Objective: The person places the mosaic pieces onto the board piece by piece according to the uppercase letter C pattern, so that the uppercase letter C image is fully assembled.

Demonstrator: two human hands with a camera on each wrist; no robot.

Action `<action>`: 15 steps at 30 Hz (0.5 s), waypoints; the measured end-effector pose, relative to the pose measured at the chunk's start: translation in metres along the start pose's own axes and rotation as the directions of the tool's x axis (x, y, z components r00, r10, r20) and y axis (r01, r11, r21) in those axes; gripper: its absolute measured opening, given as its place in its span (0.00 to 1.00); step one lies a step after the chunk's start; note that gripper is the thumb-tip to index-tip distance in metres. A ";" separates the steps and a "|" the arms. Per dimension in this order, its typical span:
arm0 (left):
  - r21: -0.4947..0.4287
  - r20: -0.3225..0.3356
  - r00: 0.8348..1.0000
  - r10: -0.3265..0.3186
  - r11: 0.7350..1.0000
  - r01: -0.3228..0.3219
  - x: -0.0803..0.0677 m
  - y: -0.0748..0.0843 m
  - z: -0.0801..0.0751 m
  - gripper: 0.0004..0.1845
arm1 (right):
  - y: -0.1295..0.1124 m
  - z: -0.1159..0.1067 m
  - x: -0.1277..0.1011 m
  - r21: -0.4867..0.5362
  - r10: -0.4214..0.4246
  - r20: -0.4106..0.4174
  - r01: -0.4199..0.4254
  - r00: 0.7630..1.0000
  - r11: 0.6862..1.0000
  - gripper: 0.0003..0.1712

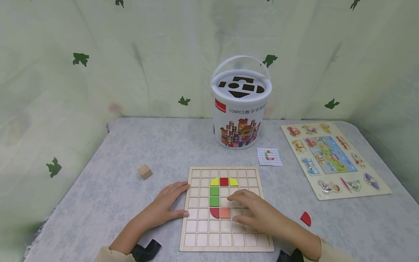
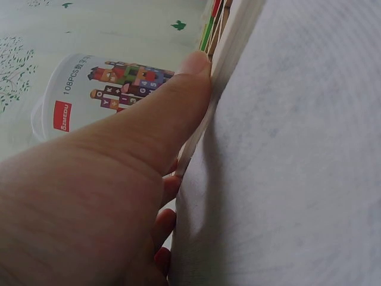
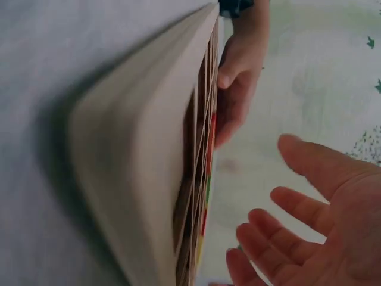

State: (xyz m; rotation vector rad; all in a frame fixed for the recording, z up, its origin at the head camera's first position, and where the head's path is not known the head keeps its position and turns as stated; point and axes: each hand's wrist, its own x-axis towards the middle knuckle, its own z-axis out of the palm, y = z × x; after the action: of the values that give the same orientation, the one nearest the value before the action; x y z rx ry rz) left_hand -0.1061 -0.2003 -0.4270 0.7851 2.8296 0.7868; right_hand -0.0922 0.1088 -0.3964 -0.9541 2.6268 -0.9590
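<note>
A wooden grid board lies in the middle of the table. Set in its cells are two yellow quarter-circles, a red square, two green squares, a red quarter-circle and an orange square. My left hand rests against the board's left edge, thumb and fingertips touching it; the left wrist view shows the thumb on the edge. Over the board's right half hovers my right hand, fingers extended and holding nothing. In the right wrist view its fingers are spread apart, beside the board.
A loose red quarter-circle lies right of the board. Behind stand a white lidded bucket and a small pattern card. A picture puzzle board is at the right, a small wooden block at the left.
</note>
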 end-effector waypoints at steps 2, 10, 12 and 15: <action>0.005 0.001 1.000 -0.001 1.000 0.001 0.000 0.000 0.000 0.41 | 0.000 -0.009 -0.007 0.003 0.024 -0.021 -0.024 0.999 1.000 0.25; 0.005 -0.001 1.000 -0.006 1.000 0.006 0.000 0.000 0.001 0.41 | 0.014 -0.038 -0.047 -0.106 0.040 -0.224 -0.065 0.974 0.992 0.28; 0.001 -0.002 1.000 -0.006 1.000 0.006 0.000 0.000 0.001 0.41 | 0.020 -0.042 -0.058 -0.131 0.044 -0.271 -0.082 0.962 0.988 0.29; -0.001 -0.001 1.000 -0.009 1.000 0.009 -0.001 -0.001 0.002 0.41 | 0.030 -0.046 -0.073 -0.147 0.102 -0.309 -0.153 0.946 0.977 0.28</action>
State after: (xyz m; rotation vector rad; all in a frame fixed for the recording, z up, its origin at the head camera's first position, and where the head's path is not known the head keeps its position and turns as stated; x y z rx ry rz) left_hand -0.1054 -0.2003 -0.4290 0.7716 2.8312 0.7865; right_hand -0.0674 0.1958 -0.3831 -0.7055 3.0231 -0.9256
